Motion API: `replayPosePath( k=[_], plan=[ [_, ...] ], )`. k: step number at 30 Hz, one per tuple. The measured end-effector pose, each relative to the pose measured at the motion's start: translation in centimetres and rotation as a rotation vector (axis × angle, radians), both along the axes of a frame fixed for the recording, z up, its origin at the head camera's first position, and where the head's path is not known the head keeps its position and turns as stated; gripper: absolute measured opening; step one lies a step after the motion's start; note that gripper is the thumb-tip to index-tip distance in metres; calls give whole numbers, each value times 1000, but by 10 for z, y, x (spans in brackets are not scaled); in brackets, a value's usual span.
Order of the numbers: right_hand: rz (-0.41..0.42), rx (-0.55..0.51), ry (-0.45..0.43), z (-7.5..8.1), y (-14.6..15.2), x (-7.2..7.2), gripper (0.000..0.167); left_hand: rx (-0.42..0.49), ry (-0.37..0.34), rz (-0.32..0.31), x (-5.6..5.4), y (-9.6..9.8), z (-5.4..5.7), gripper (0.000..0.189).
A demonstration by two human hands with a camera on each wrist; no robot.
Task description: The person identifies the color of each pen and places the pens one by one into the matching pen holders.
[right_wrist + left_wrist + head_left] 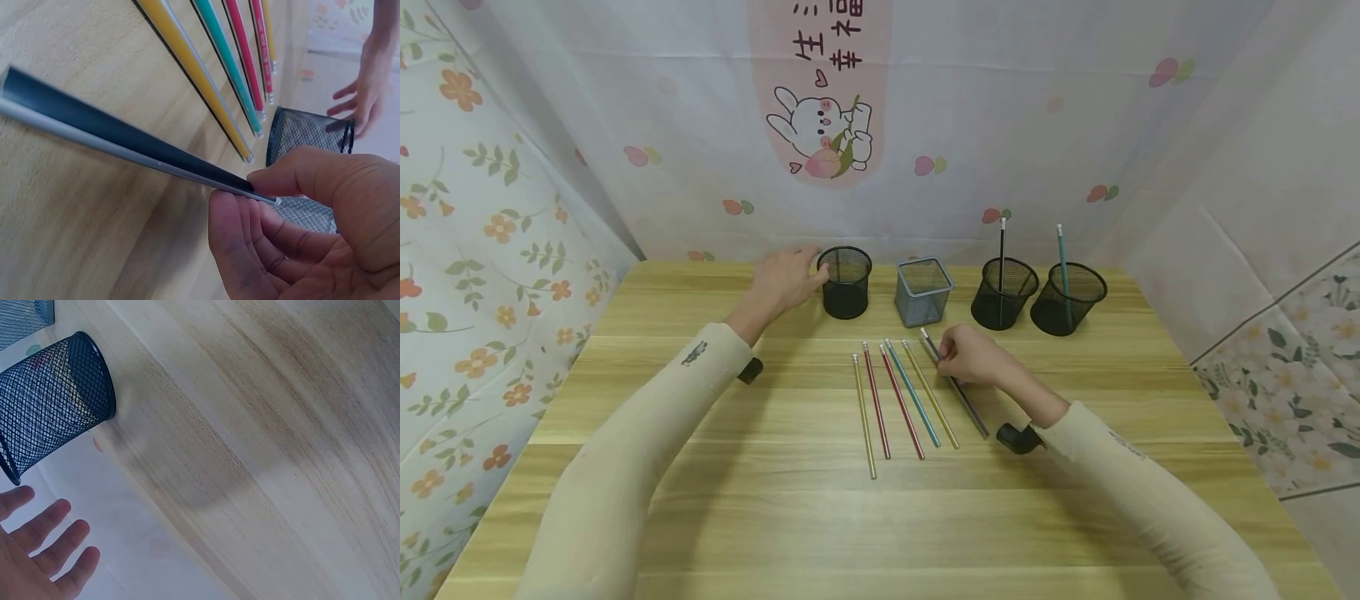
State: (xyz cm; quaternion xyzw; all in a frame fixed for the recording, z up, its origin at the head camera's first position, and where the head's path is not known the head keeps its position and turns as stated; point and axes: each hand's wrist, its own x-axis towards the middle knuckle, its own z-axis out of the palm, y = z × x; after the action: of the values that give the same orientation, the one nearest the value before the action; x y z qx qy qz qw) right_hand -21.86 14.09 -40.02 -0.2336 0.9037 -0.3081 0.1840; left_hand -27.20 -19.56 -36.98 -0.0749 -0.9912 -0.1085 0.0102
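Observation:
My right hand [979, 357] pinches a black pencil [967, 406] between thumb and fingers, towards its eraser end. In the right wrist view the pencil [134, 142] slants away from the fingertips, low over the wooden table. My left hand [784, 280] reaches to the left side of a round black mesh pen holder [846, 293], its thumb at the rim. Its fingers [74, 536] are spread and relaxed beside the holder in the left wrist view. Yellow [931, 394], teal [913, 392] and red [902, 402] pencils lie in a row left of the black one.
A square grey mesh holder [922, 304] stands right of the round one. Farther right, a round black holder [992, 310] has a black pencil [1002, 242] in it, and another [1051, 318] has a teal pencil [1062, 250]. A printed curtain [700, 125] hangs behind the table [760, 517].

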Motion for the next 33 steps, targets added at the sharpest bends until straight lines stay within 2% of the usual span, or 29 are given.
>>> replayPosePath(
  k=[10, 17, 29, 33],
  plan=[
    [0, -6, 82, 6, 0, 1, 8, -7, 35, -43, -1, 2, 4, 54],
    [5, -32, 72, 6, -1, 2, 8, -23, 71, -39, -1, 5, 3, 49],
    [1, -57, 75, 7, -1, 3, 9, 2, 39, -40, -1, 3, 1, 50],
    [-10, -52, 79, 8, -2, 4, 8, -6, 52, -49, -1, 4, 3, 50]
  ],
)
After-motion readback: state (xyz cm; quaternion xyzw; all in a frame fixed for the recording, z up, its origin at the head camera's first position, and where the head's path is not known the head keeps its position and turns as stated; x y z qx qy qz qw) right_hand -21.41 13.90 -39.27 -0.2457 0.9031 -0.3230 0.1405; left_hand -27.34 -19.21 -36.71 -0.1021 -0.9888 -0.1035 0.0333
